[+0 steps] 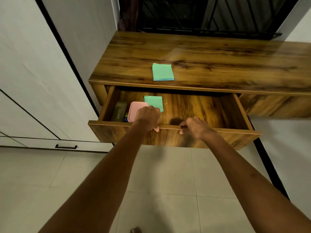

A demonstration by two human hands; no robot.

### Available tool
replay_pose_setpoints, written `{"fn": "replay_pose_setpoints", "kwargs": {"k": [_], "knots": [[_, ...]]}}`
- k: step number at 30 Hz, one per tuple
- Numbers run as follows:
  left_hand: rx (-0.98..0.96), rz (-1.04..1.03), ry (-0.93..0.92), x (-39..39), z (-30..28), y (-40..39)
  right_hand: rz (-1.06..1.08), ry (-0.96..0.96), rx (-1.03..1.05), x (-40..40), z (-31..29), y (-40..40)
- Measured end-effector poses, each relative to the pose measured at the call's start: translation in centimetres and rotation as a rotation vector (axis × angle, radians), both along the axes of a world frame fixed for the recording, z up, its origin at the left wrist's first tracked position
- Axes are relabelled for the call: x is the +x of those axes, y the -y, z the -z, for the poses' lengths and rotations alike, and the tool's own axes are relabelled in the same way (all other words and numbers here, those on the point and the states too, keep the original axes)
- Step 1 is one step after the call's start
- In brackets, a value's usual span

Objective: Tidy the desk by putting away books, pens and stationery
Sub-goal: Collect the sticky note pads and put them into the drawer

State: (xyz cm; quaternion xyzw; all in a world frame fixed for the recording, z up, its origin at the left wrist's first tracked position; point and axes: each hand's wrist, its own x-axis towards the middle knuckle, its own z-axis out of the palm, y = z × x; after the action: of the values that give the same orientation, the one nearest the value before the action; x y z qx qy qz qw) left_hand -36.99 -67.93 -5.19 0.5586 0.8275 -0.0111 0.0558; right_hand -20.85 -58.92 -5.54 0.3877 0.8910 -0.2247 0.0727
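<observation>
A wooden desk point(218, 61) has its wide drawer point(202, 138) pulled out. My left hand point(148, 117) grips the drawer's front edge, fingers curled over the rim and thumb on the outside. My right hand point(195, 126) grips the same edge a little to the right. A green pad of sticky notes point(162, 71) lies on the desk top. Inside the drawer lie a second green pad point(154, 101), a pink box point(135, 110) partly behind my left hand, and a dark olive case point(119, 111) at the left wall.
White cupboard doors point(33, 81) with a black handle point(66, 146) stand to the left. A dark window grille point(210, 14) rises behind the desk. Pale floor tiles point(168, 182) lie below the drawer.
</observation>
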Motion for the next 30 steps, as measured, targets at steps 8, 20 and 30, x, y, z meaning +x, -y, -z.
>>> {"fn": "replay_pose_setpoints", "kwargs": {"k": [8,20,30], "knots": [[-0.079,0.043,0.038,2.4,-0.2,3.4,-0.066,0.077,-0.078,2.4,-0.4,2.7],[-0.159,0.081,0.051,4.1,-0.6,5.5,-0.094,0.127,-0.142,3.6,-0.4,4.1],[-0.134,-0.044,0.414,2.4,-2.5,3.4,-0.03,0.055,-0.422,1.2,-3.0,1.6]]}}
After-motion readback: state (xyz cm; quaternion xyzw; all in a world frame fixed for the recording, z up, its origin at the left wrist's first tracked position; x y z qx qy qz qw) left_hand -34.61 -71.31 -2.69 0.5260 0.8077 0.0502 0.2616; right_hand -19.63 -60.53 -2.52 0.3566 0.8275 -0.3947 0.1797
